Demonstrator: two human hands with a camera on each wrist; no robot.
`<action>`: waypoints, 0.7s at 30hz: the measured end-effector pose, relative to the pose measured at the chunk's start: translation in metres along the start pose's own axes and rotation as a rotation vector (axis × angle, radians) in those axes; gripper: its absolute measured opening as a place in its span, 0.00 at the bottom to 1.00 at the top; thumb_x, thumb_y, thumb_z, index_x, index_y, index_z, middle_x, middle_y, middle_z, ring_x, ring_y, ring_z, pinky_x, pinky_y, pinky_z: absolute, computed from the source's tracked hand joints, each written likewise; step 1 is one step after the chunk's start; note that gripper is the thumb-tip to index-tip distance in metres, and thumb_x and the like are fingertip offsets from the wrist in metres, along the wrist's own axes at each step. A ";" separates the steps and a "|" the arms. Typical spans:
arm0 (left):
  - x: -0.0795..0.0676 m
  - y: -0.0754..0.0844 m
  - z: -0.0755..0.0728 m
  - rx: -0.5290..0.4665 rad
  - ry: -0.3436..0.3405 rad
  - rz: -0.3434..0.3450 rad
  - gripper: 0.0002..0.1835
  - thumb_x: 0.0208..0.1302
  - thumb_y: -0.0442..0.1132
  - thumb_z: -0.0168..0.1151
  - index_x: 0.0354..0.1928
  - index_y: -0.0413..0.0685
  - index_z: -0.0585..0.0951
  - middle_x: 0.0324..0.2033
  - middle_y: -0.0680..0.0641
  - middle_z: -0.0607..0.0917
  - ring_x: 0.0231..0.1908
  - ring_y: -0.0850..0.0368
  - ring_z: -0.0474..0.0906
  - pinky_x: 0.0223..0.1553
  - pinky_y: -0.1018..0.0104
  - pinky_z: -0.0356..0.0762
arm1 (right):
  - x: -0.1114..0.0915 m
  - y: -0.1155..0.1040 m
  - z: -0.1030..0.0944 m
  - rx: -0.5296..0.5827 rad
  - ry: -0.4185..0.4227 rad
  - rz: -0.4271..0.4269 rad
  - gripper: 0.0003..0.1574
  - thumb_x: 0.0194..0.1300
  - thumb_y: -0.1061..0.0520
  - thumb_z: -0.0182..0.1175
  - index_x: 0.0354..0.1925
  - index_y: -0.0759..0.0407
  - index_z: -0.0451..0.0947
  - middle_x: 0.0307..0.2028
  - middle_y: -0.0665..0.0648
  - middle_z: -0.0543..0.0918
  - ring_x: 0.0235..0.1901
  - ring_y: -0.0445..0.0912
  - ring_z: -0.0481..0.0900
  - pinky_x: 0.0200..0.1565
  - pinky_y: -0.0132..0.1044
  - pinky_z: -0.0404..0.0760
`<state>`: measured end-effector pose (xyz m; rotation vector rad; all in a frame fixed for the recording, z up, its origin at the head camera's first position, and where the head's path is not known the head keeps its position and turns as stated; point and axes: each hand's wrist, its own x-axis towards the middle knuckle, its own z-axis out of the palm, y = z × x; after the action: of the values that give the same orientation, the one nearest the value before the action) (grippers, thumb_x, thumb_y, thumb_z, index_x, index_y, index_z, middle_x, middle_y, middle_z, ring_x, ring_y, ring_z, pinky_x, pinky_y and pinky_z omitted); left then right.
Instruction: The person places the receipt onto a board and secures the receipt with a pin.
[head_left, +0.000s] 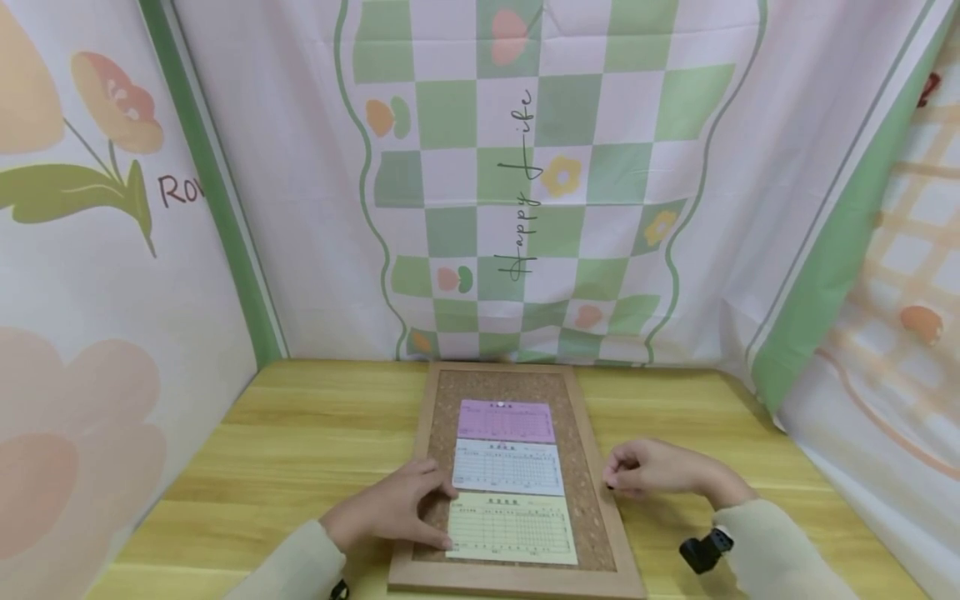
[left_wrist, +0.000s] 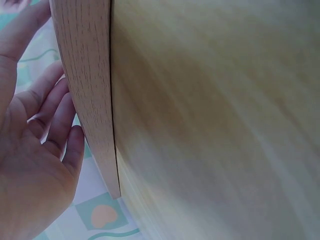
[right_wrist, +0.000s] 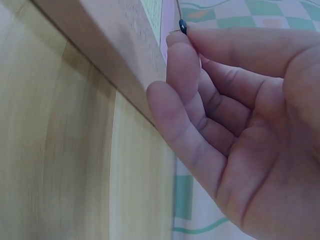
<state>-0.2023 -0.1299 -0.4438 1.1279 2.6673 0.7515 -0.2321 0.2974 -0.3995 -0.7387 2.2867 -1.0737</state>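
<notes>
A wood-framed cork board (head_left: 592, 533) lies on the table with three printed slips in a column: pink (head_left: 506, 421), light blue (head_left: 507, 468) and yellow (head_left: 512, 529). My left hand (head_left: 397, 504) reaches over the frame's left side, thumb and index fingertips at the yellow slip's left edge. Its other fingers extend beside the wooden frame (left_wrist: 85, 75) in the left wrist view. Just off the board's right side, my right hand (head_left: 652, 468) pinches a small dark-headed pin (right_wrist: 183, 26) between thumb and index finger. A white pin head (head_left: 501, 404) shows at the pink slip's top edge.
The wood-grain table (head_left: 315, 417) extends on both sides of the board. Behind it hangs a checked green and white curtain (head_left: 570, 225), with printed cloths closing in the left and right sides. The board's far end reaches the curtain.
</notes>
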 end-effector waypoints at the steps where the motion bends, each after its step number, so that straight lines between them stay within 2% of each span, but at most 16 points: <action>1: 0.000 0.000 0.000 -0.005 -0.002 -0.006 0.35 0.53 0.65 0.73 0.55 0.51 0.80 0.46 0.59 0.73 0.48 0.63 0.68 0.54 0.65 0.71 | 0.001 -0.001 0.001 -0.001 0.001 0.000 0.09 0.73 0.60 0.57 0.39 0.65 0.79 0.24 0.52 0.76 0.23 0.42 0.71 0.28 0.33 0.73; 12: 0.001 -0.003 0.003 0.007 0.000 -0.002 0.34 0.53 0.65 0.73 0.55 0.52 0.80 0.46 0.60 0.73 0.48 0.64 0.67 0.54 0.67 0.71 | 0.020 -0.012 0.012 0.012 -0.006 0.003 0.10 0.73 0.59 0.58 0.39 0.66 0.80 0.26 0.53 0.76 0.24 0.42 0.71 0.27 0.32 0.72; 21: 0.001 -0.003 0.003 0.008 0.002 -0.001 0.34 0.53 0.65 0.73 0.55 0.51 0.80 0.46 0.60 0.72 0.47 0.64 0.67 0.52 0.68 0.71 | 0.033 -0.022 0.021 0.016 -0.014 0.005 0.07 0.72 0.61 0.57 0.39 0.64 0.79 0.30 0.55 0.79 0.29 0.44 0.75 0.30 0.35 0.78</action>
<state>-0.2041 -0.1299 -0.4475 1.1276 2.6745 0.7432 -0.2371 0.2525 -0.4012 -0.7311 2.2648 -1.0803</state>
